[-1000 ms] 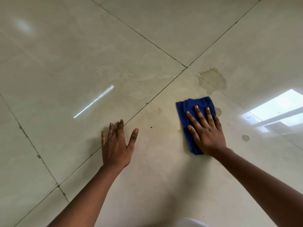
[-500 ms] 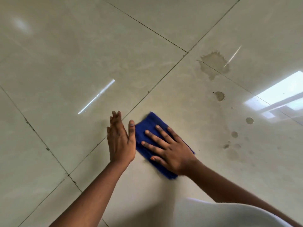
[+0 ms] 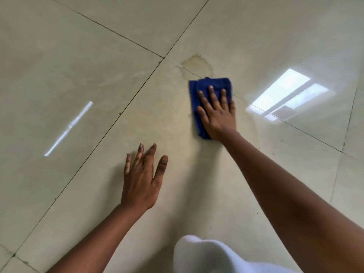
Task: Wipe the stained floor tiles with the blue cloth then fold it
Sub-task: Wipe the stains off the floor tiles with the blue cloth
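Note:
A folded blue cloth [image 3: 199, 89] lies flat on the glossy beige floor tiles [image 3: 98, 56]. My right hand [image 3: 217, 113] presses down on it with the fingers spread, covering most of its lower half. Just beyond the cloth's far edge is a large brownish stain [image 3: 197, 65] with a darker rim, close to where the grout lines cross. My left hand [image 3: 141, 180] rests palm down on the tile nearer to me, fingers apart, well left of the cloth and holding nothing.
Dark grout lines [image 3: 126, 109] run diagonally across the floor. A bright window reflection [image 3: 285, 95] shines on the tile at the right, a thin streak of glare [image 3: 69, 127] at the left. White clothing [image 3: 206, 255] shows at the bottom edge.
My right hand has swept the cloth from beside my left hand out to the right and away from me, up to the big stain. The small spots seen before are gone from view.

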